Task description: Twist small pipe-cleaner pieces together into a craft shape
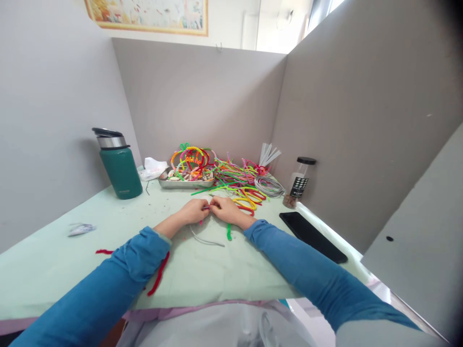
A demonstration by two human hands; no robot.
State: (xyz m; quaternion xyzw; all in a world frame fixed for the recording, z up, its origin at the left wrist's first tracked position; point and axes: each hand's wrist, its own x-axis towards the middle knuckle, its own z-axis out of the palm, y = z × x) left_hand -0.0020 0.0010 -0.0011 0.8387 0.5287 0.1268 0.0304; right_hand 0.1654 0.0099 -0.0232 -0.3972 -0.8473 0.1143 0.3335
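Over the middle of the table, my left hand point(195, 211) and my right hand point(224, 210) meet fingertip to fingertip in a pinch. Between them is a short, thin pink pipe cleaner point(201, 222), mostly hidden by the fingers; its pink end shows below my left hand. A loose grey wire point(210, 242) curves across the cloth just under the hands; whether it joins the held piece I cannot tell. Close below my right wrist lies a short green pipe cleaner point(229, 232). Red pipe cleaner point(159, 274) shows on both sides of my left forearm.
Behind the hands stand a metal tray point(186, 184) with pipe-cleaner shapes, a heap of coloured pipe cleaners point(235, 171) and a wire coil point(269, 187). A green bottle point(121, 171) is left; a clear jar point(298, 183) and black phone point(313, 236) are right. Grey partitions point(198, 91) enclose the table.
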